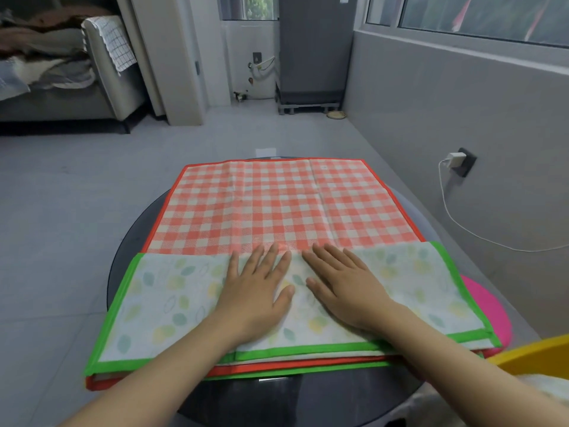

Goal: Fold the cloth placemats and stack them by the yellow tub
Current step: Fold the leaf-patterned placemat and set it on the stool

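Hands: left hand [257, 291] and right hand [348, 288] lie flat, fingers straight, gripping nothing.
Placemat: green-bordered leaf-print cloth placemat [172, 300] sits folded over red-checked cloth placemat [277, 204].
Advice: sweep palms outward, sharpening the crease.
Tub: yellow plastic tub [535, 354] near right.

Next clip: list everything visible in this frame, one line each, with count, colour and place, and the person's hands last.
Green-bordered leaf-print cloth placemat: one, pale with green trim, folded, nearest on the table.
Red checked cloth placemat: one, red and white, spread flat beneath it.
Round dark table: one, black, under the mats.
Yellow tub: one, lower right edge.
Pink round item: one, right of the mats.
White charger: one, wall socket, right.
Grey sofa: one, far left.
Left hand: flat on the leaf mat.
Right hand: flat beside it.
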A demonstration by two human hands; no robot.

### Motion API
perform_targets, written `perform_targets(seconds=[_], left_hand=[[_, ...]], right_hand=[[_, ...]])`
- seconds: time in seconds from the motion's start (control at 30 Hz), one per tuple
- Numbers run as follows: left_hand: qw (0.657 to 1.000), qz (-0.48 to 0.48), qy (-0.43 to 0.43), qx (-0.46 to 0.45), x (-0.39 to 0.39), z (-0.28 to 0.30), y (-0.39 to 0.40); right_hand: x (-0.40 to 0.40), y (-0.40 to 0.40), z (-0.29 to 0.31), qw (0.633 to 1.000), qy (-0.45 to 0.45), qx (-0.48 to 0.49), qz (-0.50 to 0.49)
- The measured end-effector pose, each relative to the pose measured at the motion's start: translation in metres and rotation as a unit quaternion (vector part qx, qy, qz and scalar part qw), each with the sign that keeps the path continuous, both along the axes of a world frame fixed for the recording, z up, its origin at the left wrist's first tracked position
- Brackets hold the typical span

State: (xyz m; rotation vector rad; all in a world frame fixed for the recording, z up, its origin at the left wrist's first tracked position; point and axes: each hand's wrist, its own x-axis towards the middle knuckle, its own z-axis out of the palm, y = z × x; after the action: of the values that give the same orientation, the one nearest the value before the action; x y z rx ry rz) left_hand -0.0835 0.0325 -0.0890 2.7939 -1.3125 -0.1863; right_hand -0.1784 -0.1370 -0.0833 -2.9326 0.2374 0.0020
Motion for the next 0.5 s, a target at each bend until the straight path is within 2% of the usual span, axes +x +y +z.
perform_targets(seconds=[0.3,0.5], left_hand=[[1.000,0.005,0.013,-0.018,-0.001,-0.001,0.002],[1.000,0.005,0.012,-0.021,-0.002,0.000,0.001]], right_hand=[[-0.033,-0.067,-0.002,0.984,0.033,-0.023,-0.171],[-0.041,-0.074,0.000,0.980,0.023,-0.037,-0.193]])
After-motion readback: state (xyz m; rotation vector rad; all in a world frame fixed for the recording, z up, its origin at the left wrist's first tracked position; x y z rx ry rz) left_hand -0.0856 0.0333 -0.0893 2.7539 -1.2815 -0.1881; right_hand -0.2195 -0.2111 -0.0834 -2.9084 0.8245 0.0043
